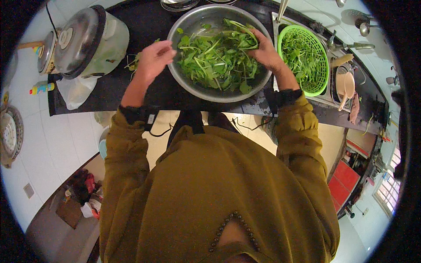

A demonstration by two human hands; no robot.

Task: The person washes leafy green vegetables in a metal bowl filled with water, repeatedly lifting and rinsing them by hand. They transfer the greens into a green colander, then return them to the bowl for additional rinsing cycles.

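Note:
A wide stainless steel basin (184,83) sits on the black countertop before me, with loose leafy greens (213,62) in it. At its right side my right hand (265,52) grips a bunch of greens (245,36), raised at the basin's inner edge. My left hand (157,59) is just by the left rim, blurred, with its fingers loosely bent and nothing visible in them. Some plant scraps (132,63) lie on the counter beside that hand, partly hidden behind it.
To the right, a bright green plastic colander (325,74) full of greens stands over the steel sink (275,33), below a faucet (352,46). A pinkish dipper (345,85) lies at the sink's right. Left are a large lidded pot (111,46) and a white plastic bag (74,93).

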